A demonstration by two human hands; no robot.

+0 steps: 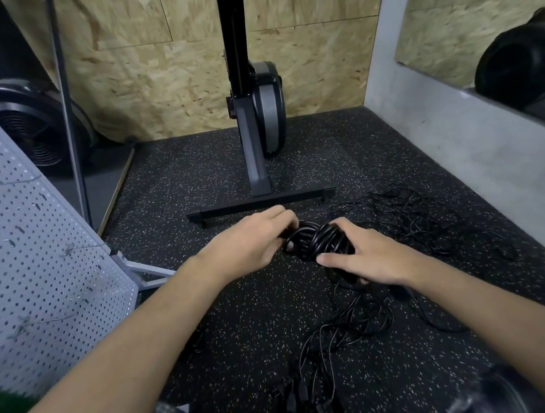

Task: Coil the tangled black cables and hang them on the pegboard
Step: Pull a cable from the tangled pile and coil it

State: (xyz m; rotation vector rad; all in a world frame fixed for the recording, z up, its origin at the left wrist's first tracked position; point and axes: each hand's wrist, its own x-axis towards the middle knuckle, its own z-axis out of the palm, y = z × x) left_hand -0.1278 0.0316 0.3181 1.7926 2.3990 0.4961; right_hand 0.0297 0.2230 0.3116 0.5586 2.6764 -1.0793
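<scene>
A coiled bundle of black cable (316,240) is held between both hands above the speckled rubber floor. My left hand (251,242) grips its left side, fingers curled over the loops. My right hand (366,257) wraps its right side, thumb across the front. More tangled black cable (406,218) lies spread on the floor to the right, and another loose tangle (343,331) with several plugs (305,396) lies near me. The grey pegboard (41,273) leans at the left with thin wire hooks (72,249) on it.
An upright rowing machine (258,126) stands straight ahead on a T-shaped foot (261,204). A black fan-like unit (36,127) sits behind the pegboard. A grey wall with a mirror (478,20) runs along the right. My knees (495,397) show at the bottom.
</scene>
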